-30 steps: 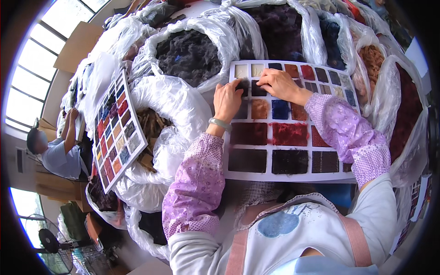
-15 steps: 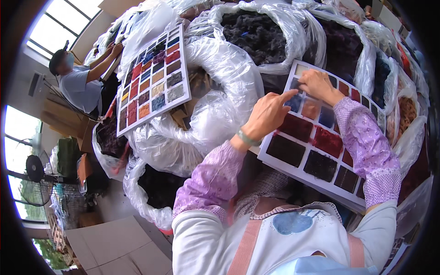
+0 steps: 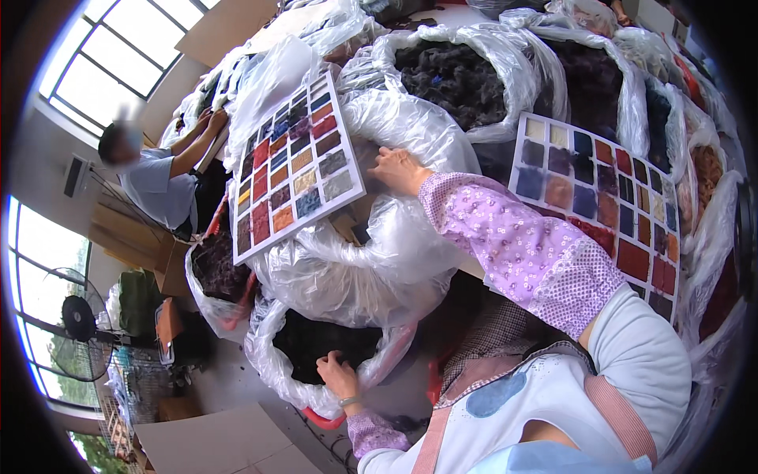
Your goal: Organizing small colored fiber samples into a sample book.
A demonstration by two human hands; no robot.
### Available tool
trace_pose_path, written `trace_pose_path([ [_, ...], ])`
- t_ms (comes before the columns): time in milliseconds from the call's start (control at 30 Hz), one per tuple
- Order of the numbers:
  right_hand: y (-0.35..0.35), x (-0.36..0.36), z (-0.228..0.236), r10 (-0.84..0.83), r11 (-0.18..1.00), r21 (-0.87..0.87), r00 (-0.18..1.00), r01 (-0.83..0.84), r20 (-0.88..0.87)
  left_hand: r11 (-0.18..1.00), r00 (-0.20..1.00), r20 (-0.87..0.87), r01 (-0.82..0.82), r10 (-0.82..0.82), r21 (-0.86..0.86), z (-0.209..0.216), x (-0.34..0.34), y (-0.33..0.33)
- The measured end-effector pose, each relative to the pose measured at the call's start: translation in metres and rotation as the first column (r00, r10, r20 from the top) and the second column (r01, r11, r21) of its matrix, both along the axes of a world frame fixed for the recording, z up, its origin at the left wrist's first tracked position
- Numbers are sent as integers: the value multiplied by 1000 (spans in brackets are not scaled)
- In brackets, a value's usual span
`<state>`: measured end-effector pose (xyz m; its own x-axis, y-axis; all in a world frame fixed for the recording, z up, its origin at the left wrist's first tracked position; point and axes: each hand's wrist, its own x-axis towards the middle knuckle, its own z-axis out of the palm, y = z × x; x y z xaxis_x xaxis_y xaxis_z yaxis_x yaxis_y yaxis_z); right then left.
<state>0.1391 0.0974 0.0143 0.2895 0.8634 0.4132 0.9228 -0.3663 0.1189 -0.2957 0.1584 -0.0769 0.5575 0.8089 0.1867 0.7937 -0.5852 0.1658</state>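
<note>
My left hand (image 3: 338, 375) reaches down to the near rim of a plastic-lined bag of black fibre (image 3: 304, 340). Its fingers are curled in over the fibre; what they hold, if anything, is hidden. Stretched across to the left, my right hand (image 3: 400, 171) is bent at the fingers beside the right edge of a white sample board (image 3: 335, 207) with rows of coloured fibre squares. Those fingertips lie over a bulky clear plastic bag (image 3: 418, 118), and I cannot make out anything in them. A second sample board (image 3: 545, 200) rests at the right, partly behind my right sleeve.
More plastic-lined bags hold dark grey fibre (image 3: 454, 83), purplish-black fibre (image 3: 588, 87) and orange-brown fibre (image 3: 707, 170). At the far left a person (image 3: 162, 178) works at the bags. A standing fan (image 3: 79, 320) and flat cardboard (image 3: 229, 442) are at the lower left.
Both hands have left the right-hand sample board. My right hand has crossed left to the other board's edge; my left hand has dropped to the bag of black fibre. The view has shifted.
</note>
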Motion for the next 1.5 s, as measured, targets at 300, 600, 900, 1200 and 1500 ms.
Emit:
trace_pose_path([
  [300,-12,-7,23,129,980,167,983,-107,-130,985,990,-114,-94,77,-147,1,8,21],
  [600,-8,-75,17,206,923,-151,785,-354,-584,985,951,259,-161,172,-62,16,13,12],
  [900,-36,-92,34,309,915,257,950,-311,46,962,551,811,53,196,-268,125,64,-14],
  [1200,-215,32,104,-60,802,539,932,258,-356,332,327,928,908,-179,-255,209,278,-98],
  [1500,-318,120,33,-242,828,158,597,537,-765,237,467,682,882,-562,-409,106,526,-169],
])
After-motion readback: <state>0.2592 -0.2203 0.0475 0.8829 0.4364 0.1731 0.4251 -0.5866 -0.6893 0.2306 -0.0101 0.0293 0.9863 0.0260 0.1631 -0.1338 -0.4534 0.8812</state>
